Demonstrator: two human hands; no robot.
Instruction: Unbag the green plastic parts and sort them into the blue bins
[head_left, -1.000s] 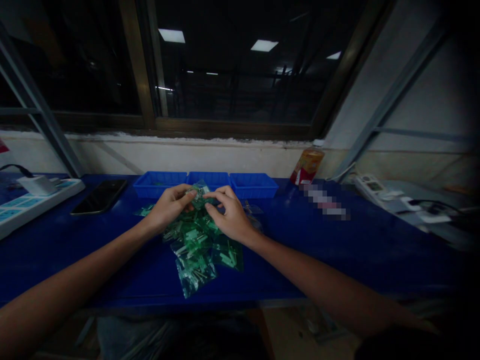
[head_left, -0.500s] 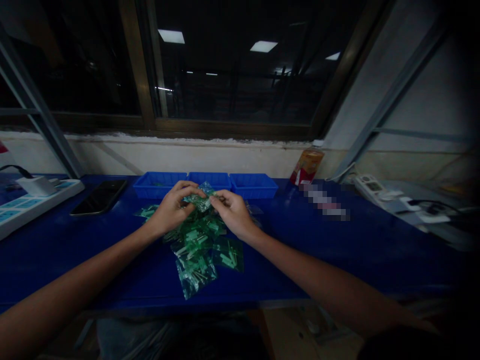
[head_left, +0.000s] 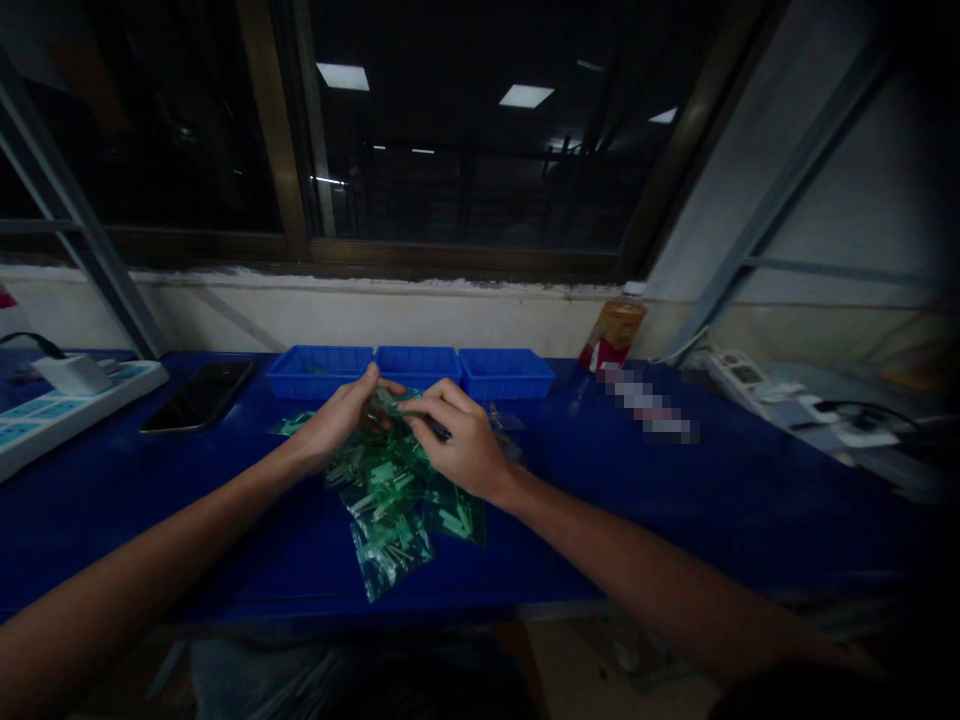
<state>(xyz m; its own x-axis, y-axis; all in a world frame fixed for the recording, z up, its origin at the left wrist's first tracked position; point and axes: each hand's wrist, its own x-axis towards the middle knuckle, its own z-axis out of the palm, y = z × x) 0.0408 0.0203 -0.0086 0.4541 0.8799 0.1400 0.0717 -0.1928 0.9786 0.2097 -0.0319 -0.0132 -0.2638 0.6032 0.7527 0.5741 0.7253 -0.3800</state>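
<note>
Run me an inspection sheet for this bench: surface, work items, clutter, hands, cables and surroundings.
Surface: blue tabletop, partly covered.
Work items: pile of small clear bags holding thin green and pale pieces, loosely overlapping; three blue bins in a row behind.
Clutter: phone lying flat at left; bottle standing at back right; power strip at far left.
Hands: left hand holds a clear bag over the pile; right hand has fingertips at its edge, grip partly hidden.
Cables: dark cable at far left; another at right.
Surroundings: dark window ahead; dim lighting.
</note>
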